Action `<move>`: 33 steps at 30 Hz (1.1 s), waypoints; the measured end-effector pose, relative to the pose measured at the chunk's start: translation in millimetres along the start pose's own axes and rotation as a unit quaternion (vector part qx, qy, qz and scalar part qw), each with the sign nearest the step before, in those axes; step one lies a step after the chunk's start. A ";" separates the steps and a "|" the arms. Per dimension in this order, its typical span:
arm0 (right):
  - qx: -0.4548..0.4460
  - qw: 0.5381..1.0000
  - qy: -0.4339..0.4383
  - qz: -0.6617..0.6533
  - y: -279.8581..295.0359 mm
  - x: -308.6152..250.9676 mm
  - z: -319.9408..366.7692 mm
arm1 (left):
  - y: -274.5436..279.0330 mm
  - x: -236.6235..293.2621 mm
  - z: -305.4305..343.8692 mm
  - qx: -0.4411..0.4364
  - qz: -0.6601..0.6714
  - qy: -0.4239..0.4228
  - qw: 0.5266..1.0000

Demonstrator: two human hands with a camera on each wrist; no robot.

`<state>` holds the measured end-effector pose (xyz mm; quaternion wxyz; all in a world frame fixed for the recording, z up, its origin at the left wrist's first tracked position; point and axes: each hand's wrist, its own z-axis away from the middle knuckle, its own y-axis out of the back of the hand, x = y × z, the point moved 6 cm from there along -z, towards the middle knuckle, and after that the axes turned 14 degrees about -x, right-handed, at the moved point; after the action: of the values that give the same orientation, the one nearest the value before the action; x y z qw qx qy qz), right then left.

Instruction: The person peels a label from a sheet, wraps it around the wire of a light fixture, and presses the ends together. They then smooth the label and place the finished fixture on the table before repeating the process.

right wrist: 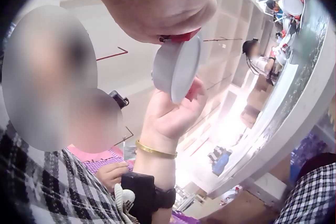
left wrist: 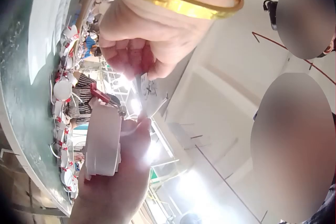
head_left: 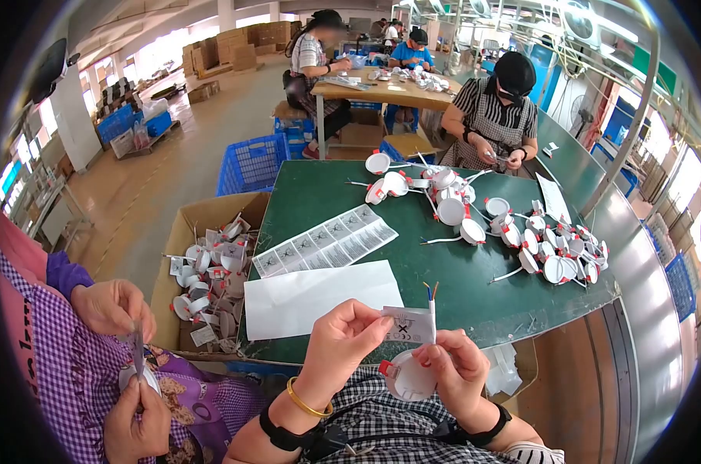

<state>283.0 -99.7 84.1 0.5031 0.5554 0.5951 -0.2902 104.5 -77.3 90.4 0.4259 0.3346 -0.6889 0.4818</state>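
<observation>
In the head view, my left hand [head_left: 341, 338] pinches the left edge of a silvery printed label [head_left: 409, 325] between thumb and fingertips. My right hand [head_left: 457, 371] grips the label's right end and the white cable [head_left: 432, 305], whose bare coloured wires point up. Below the label hangs a round white lamp [head_left: 411, 377] with a red clip, beside the right fingers. The left wrist view shows the lamp [left wrist: 103, 139] edge-on, below the left hand [left wrist: 152, 40]. In the right wrist view, the lamp [right wrist: 178, 69] lies between the right hand [right wrist: 157, 3] and the left hand [right wrist: 176, 111].
A label sheet [head_left: 323, 241] and white paper [head_left: 319, 300] lie on the green table [head_left: 288, 193]. Many lamps [head_left: 451, 210] are piled at its far side. A carton [head_left: 165, 309] of labelled lamps stands at left, beside another person's hands [head_left: 138, 417]. Another worker [head_left: 494, 116] sits opposite.
</observation>
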 end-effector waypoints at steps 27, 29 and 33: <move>0.079 0.977 -0.006 -0.198 -8.0 45.8 -39.4 | 34.6 -50.7 -53.5 0.002 -0.051 0.040 0.998; 0.079 0.977 -0.010 -0.198 -7.3 45.5 -38.6 | 28.9 -50.3 -52.2 0.023 -0.044 0.039 0.998; 0.088 0.969 -0.009 -0.231 -1.7 50.6 -32.4 | 17.8 -51.3 -52.8 0.020 -0.041 0.046 0.998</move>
<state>278.6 -52.1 47.7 0.3763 0.4423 0.6751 -0.4549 124.1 -19.0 46.1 0.4697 0.3486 -0.6447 0.4921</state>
